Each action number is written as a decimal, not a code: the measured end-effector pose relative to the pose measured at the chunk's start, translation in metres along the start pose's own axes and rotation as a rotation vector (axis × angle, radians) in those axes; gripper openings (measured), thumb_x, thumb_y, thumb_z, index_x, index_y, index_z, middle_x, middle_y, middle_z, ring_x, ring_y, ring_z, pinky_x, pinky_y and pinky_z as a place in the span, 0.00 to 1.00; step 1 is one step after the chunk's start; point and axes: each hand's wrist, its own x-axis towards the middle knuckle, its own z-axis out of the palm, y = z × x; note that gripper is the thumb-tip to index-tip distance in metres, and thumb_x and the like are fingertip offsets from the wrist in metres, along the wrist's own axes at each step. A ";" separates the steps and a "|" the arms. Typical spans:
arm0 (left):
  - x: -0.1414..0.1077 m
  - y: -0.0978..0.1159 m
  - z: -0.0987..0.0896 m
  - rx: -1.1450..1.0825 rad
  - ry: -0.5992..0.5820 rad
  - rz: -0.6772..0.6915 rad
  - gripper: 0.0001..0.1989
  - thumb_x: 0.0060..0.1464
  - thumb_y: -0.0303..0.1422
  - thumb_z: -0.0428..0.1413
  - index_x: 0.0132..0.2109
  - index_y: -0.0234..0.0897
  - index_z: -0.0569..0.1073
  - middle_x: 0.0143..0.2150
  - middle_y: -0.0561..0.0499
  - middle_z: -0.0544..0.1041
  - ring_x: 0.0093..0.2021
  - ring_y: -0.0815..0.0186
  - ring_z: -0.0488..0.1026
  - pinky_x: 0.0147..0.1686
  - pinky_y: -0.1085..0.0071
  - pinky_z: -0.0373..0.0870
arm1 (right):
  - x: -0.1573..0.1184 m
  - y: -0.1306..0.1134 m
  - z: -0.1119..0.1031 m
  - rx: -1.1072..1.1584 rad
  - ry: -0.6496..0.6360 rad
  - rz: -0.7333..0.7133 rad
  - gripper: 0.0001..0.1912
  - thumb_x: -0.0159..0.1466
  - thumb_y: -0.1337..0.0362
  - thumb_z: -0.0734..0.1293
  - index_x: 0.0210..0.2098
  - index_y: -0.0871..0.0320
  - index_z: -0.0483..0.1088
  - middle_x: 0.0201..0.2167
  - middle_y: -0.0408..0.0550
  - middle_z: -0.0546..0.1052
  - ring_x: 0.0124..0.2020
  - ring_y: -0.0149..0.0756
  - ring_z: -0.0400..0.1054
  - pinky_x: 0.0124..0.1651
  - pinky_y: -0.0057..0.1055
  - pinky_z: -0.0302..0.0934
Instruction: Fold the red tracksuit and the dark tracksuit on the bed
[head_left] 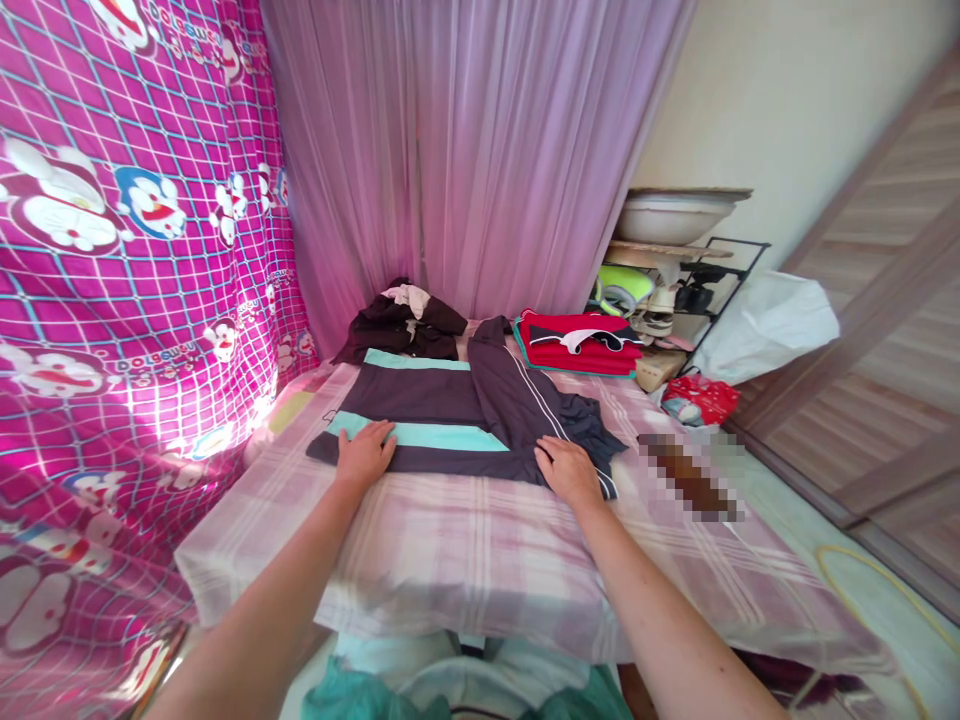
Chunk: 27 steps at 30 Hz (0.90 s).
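Observation:
A dark jacket (420,398) with mint stripes lies flat on the table, one white-lined sleeve folded across its right part. The sleeve's end is bunched at the right. My left hand (366,450) rests on the lower mint stripe near the garment's left end, fingers spread and holding nothing. On the white-lined sleeve near the front edge, my right hand (568,468) lies flat with its fingers apart.
A checked cloth (450,570) covers the table. Behind the jacket are a heap of dark clothes (409,325) and, to the right, a folded red stack (577,345). A blurred brown item (690,478) lies at right. Beyond stands a rack (720,250) near a white bag (765,325).

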 end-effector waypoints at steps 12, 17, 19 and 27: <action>-0.002 0.004 -0.006 0.041 -0.034 -0.024 0.23 0.64 0.40 0.43 0.62 0.50 0.69 0.67 0.50 0.67 0.67 0.55 0.61 0.66 0.38 0.43 | -0.001 0.001 0.001 -0.005 0.037 -0.034 0.18 0.68 0.62 0.59 0.49 0.57 0.78 0.51 0.54 0.79 0.51 0.43 0.73 0.58 0.39 0.62; -0.002 0.004 -0.006 0.050 -0.036 -0.025 0.23 0.64 0.39 0.43 0.63 0.49 0.69 0.67 0.50 0.68 0.67 0.54 0.61 0.66 0.37 0.44 | -0.001 0.000 0.002 -0.020 0.030 -0.010 0.18 0.68 0.62 0.59 0.49 0.58 0.78 0.51 0.54 0.79 0.53 0.43 0.73 0.59 0.38 0.62; -0.002 0.005 -0.007 0.050 -0.042 -0.027 0.23 0.64 0.39 0.42 0.63 0.49 0.68 0.67 0.50 0.67 0.67 0.55 0.61 0.66 0.37 0.44 | -0.001 -0.001 0.002 -0.020 0.032 -0.005 0.18 0.68 0.62 0.59 0.49 0.58 0.78 0.52 0.54 0.79 0.53 0.43 0.73 0.59 0.38 0.61; -0.002 0.003 -0.005 0.075 -0.046 -0.018 0.23 0.64 0.39 0.42 0.63 0.48 0.68 0.67 0.49 0.66 0.67 0.55 0.61 0.66 0.39 0.45 | -0.001 0.001 0.004 0.016 0.042 -0.002 0.18 0.68 0.62 0.59 0.49 0.57 0.78 0.52 0.53 0.79 0.54 0.42 0.72 0.61 0.39 0.60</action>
